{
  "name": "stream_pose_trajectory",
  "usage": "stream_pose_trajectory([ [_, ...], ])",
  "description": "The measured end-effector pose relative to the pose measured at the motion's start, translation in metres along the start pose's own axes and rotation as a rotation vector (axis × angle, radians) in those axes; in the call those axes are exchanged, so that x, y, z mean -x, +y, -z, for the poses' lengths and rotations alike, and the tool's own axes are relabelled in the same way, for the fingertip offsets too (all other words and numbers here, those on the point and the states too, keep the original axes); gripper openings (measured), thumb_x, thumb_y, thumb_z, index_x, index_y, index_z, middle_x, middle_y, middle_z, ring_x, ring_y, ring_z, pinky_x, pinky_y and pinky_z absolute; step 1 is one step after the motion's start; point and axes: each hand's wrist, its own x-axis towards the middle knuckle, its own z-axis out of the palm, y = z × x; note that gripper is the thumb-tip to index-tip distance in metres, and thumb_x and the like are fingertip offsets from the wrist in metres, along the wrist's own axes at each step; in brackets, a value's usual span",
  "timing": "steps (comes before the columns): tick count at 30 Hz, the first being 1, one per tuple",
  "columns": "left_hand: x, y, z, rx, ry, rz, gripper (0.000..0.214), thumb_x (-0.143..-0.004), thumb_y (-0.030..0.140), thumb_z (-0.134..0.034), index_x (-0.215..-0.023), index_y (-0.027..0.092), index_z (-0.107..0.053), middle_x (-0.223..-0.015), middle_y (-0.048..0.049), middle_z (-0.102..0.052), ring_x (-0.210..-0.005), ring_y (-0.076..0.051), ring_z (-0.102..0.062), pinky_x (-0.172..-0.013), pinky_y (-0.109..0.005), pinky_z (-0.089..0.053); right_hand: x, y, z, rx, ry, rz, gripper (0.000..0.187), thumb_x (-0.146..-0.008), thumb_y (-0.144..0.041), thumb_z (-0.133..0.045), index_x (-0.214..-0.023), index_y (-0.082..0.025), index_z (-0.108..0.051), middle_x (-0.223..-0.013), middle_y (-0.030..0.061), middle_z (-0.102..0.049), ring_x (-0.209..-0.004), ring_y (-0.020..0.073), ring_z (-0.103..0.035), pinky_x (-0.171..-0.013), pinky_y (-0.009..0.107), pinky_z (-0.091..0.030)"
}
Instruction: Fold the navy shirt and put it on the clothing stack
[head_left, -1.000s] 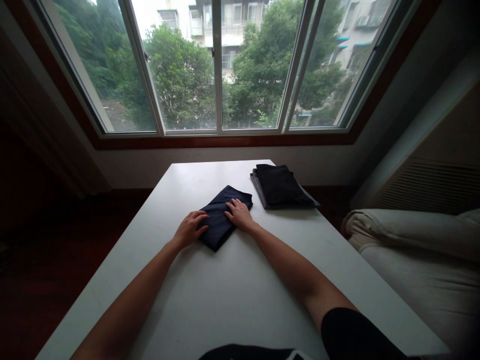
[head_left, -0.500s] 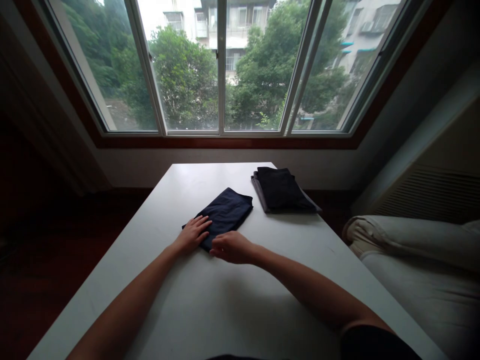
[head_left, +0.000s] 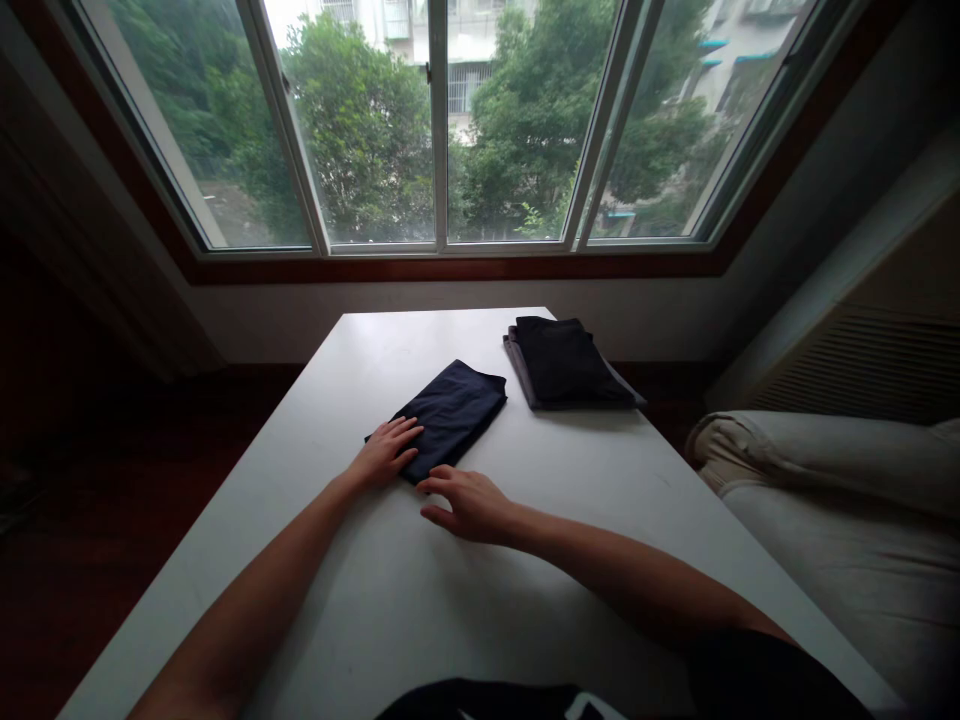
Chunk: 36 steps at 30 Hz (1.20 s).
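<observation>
A folded dark navy garment (head_left: 459,408) lies at a slant on the white table (head_left: 360,620); its exact kind does not show. My left hand (head_left: 382,452) rests flat on the garment's near left end, fingers stretched over the cloth. Just off the near corner is my right hand (head_left: 469,503), its thumb and fingers apart with nothing between them. Its fingertips come close to the cloth edge; whether they touch it I cannot tell. Farther back on the right sits a stack of folded black and grey clothes (head_left: 562,365), apart from both hands.
A wide window (head_left: 439,150) with a brown sill stands beyond the table's far edge. To the right of the table is a pale cushioned seat (head_left: 832,520). Dark red floor (head_left: 135,470) shows on the left.
My right hand has opened from a closed grip at the garment's near corner and drawn slightly back. The left hand stays on the cloth. The view has tilted a little downward.
</observation>
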Motion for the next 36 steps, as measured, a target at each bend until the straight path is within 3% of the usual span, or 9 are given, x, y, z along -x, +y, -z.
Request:
stream_pose_trajectory([
  [4, 0.001, 0.000, 0.000, -0.030, 0.002, -0.002, 0.052, -0.104, 0.044, -0.048, -0.154, 0.032, -0.046, -0.164, -0.0017, -0.037, -0.153, -0.027, -0.029, -0.126, -0.052, -0.022, -0.001, 0.001, -0.005, -0.070, -0.078, 0.094, 0.052, -0.096, -0.054, -0.062, -0.143, -0.032, -0.059, -0.131, 0.0086, -0.062, -0.101, 0.0255, -0.068, -0.091, 0.036, -0.050],
  [8, 0.002, 0.001, 0.001, -0.031, -0.007, -0.002, 0.054, -0.103, 0.047, -0.047, -0.154, 0.031, -0.046, -0.164, -0.0023, -0.037, -0.153, -0.027, -0.030, -0.126, -0.052, -0.022, -0.002, 0.002, -0.009, -0.013, -0.090, 0.063, 0.053, -0.096, -0.052, -0.062, -0.145, -0.032, -0.057, -0.135, 0.0100, -0.059, -0.100, 0.0249, -0.069, -0.091, 0.036, -0.051],
  [14, 0.003, 0.007, 0.005, -0.048, -0.040, 0.017, 0.071, -0.094, 0.066, -0.055, -0.155, 0.032, -0.045, -0.165, -0.0035, -0.035, -0.153, -0.032, -0.028, -0.125, -0.055, -0.022, 0.003, -0.004, -0.009, 0.165, -0.156, 0.167, 0.044, -0.098, -0.050, -0.057, -0.136, -0.030, -0.061, -0.122, 0.0064, -0.066, -0.088, 0.0207, -0.069, -0.077, 0.031, -0.052],
  [20, 0.004, 0.006, 0.003, -0.047, -0.031, 0.013, 0.075, -0.092, 0.066, -0.059, -0.156, 0.032, -0.043, -0.166, -0.0039, -0.034, -0.153, -0.034, -0.027, -0.125, -0.058, -0.021, 0.012, -0.020, -0.015, 0.310, -0.106, 0.186, 0.036, -0.097, -0.046, -0.057, -0.122, -0.021, -0.064, -0.117, 0.0098, -0.068, -0.076, 0.0192, -0.067, -0.067, 0.031, -0.051],
  [22, 0.003, 0.004, 0.003, 0.000, -0.005, 0.005, 0.063, -0.097, 0.059, -0.056, -0.153, 0.032, -0.048, -0.163, -0.0032, -0.039, -0.152, -0.031, -0.031, -0.125, -0.056, -0.023, 0.011, -0.025, -0.016, 0.309, -0.040, 0.187, 0.029, -0.100, -0.043, -0.054, -0.113, -0.020, -0.066, -0.111, 0.0098, -0.070, -0.082, 0.0205, -0.067, -0.073, 0.032, -0.052],
  [24, 0.002, 0.001, 0.004, 0.082, 0.056, 0.001, 0.049, -0.102, 0.048, -0.049, -0.147, 0.030, -0.056, -0.159, -0.0030, -0.046, -0.148, -0.027, -0.039, -0.124, -0.051, -0.028, 0.007, -0.025, -0.018, 0.291, 0.068, 0.234, 0.028, -0.102, -0.039, -0.051, -0.113, -0.019, -0.066, -0.118, 0.0117, -0.069, -0.102, 0.0240, -0.066, -0.088, 0.036, -0.052],
  [28, 0.000, -0.006, 0.002, 0.200, 0.213, 0.054, 0.041, -0.104, 0.031, -0.039, -0.135, 0.024, -0.066, -0.148, -0.0049, -0.057, -0.138, -0.022, -0.051, -0.120, -0.044, -0.038, -0.008, -0.009, -0.024, 0.274, 0.207, 0.336, 0.046, -0.101, -0.040, -0.055, -0.141, -0.017, -0.056, -0.156, 0.0161, -0.046, -0.144, 0.0305, -0.040, -0.117, 0.047, -0.035],
  [31, 0.000, -0.011, -0.002, 0.173, 0.232, 0.057, 0.042, -0.102, 0.024, -0.039, -0.132, 0.024, -0.068, -0.147, -0.0047, -0.059, -0.138, -0.022, -0.052, -0.120, -0.046, -0.039, -0.015, 0.008, -0.032, 0.282, 0.116, 0.323, 0.055, -0.102, -0.045, -0.054, -0.149, -0.016, -0.050, -0.159, 0.0169, -0.042, -0.147, 0.0300, -0.037, -0.120, 0.049, -0.032],
  [36, 0.000, -0.019, -0.009, 0.135, 0.230, 0.044, 0.041, -0.101, 0.026, -0.043, -0.136, 0.026, -0.065, -0.148, -0.0040, -0.058, -0.141, -0.023, -0.049, -0.121, -0.047, -0.038, -0.016, 0.013, -0.037, 0.284, 0.044, 0.346, 0.041, -0.102, -0.035, -0.053, -0.135, -0.013, -0.061, -0.145, 0.0159, -0.057, -0.134, 0.0253, -0.053, -0.111, 0.040, -0.042],
])
